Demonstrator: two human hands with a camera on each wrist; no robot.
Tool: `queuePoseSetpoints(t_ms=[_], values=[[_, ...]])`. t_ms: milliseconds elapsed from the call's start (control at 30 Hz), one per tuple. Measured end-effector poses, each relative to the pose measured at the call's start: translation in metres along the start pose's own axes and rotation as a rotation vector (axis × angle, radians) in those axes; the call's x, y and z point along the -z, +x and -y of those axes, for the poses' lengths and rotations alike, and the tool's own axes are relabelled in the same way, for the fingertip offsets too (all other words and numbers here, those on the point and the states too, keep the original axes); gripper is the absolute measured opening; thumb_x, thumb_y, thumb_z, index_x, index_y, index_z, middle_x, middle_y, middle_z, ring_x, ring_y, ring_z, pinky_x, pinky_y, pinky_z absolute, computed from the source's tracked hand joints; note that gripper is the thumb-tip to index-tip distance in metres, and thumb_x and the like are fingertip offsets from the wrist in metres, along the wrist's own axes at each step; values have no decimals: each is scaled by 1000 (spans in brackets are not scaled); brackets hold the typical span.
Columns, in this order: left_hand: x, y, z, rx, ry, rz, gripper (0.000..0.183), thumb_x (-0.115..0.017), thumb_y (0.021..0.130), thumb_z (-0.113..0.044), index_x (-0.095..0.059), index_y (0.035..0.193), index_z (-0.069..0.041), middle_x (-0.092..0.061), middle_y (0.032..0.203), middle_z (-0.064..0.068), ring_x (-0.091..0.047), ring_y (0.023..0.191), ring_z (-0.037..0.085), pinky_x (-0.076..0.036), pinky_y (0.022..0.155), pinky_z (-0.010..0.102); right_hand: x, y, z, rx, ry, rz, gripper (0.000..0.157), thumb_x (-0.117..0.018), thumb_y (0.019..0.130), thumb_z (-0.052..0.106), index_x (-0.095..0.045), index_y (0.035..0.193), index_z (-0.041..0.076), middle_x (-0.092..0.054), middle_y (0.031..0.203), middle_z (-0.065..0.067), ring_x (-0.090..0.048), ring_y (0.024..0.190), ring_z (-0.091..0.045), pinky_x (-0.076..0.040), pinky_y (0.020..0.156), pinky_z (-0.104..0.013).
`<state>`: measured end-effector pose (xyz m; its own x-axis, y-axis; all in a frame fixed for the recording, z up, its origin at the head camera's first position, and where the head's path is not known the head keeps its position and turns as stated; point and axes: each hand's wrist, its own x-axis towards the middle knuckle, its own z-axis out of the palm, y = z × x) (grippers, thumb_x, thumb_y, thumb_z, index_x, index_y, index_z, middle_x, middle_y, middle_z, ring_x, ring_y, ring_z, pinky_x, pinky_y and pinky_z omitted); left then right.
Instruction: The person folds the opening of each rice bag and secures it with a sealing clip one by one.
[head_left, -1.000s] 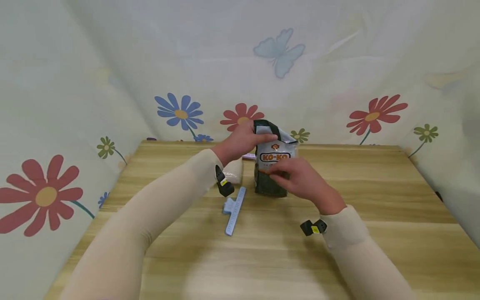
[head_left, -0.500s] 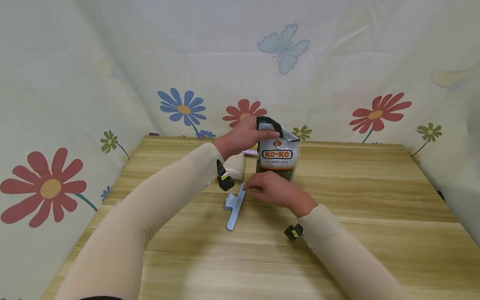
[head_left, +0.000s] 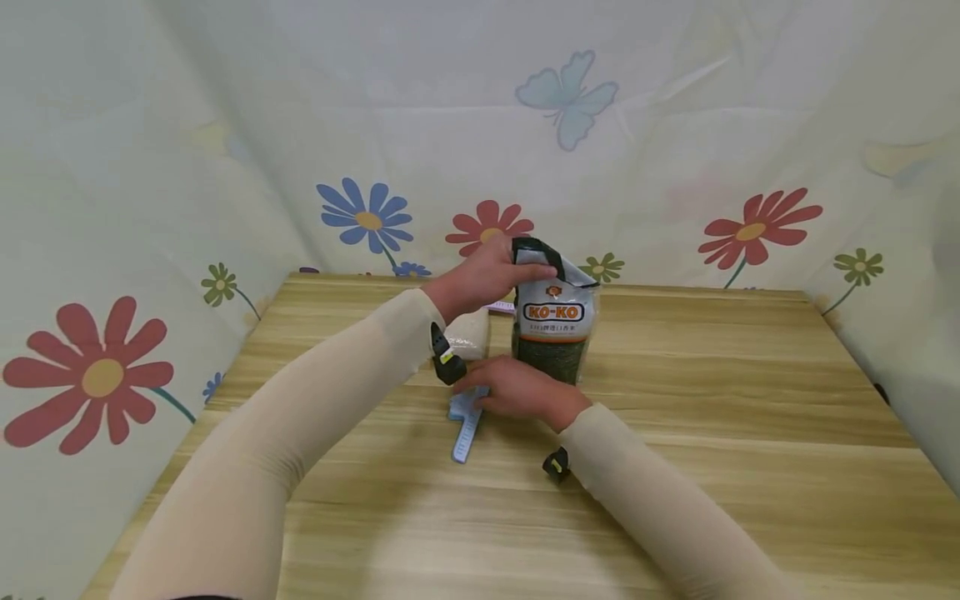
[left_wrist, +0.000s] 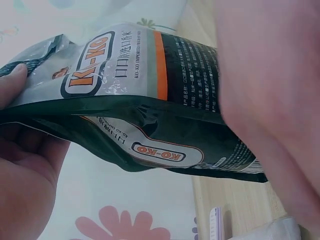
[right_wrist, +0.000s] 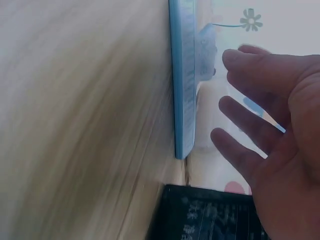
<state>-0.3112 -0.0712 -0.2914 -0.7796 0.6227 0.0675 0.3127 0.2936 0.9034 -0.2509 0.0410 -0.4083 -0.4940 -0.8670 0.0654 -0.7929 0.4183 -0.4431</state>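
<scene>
The left hand (head_left: 483, 273) pinches the folded-over top of a KO-KO rice bag (head_left: 555, 321), which stands upright with its top bent down on the right. In the left wrist view, the thumb lies on the silver front of the bag (left_wrist: 107, 65) with the fingers behind it. Above a light-blue sealing clip (head_left: 463, 440) reaches the right hand (head_left: 517, 387), covering the clip's upper part in the head view. The right wrist view shows that hand's fingers (right_wrist: 247, 117) spread and apart from the clip (right_wrist: 185, 90), which lies on the table.
A clear pack of pale grains (head_left: 469, 335) lies left of the rice bag, partly behind the left wrist. Behind it shows a pinkish sealing clip (head_left: 501, 307). The wooden table (head_left: 712, 375) ends at a flower-printed cloth backdrop (head_left: 660, 183).
The right hand has moved from the front of the rice bag down and left to over the blue clip. The left hand keeps its hold on the bag's top.
</scene>
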Motion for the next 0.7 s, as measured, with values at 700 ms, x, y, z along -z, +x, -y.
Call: queuePoseSetpoints(t_ms=[700], values=[[-2,-3,-2,32,65,-1,21,-66,93,-29,-71,110,-19,-72,100,2,-67,96,16,-54,85,35,-12,-2,8,67,-196,67,28,-70,84,11,-72,112,16,-63,108,-2,-60,94,-15,-50,83,-29]])
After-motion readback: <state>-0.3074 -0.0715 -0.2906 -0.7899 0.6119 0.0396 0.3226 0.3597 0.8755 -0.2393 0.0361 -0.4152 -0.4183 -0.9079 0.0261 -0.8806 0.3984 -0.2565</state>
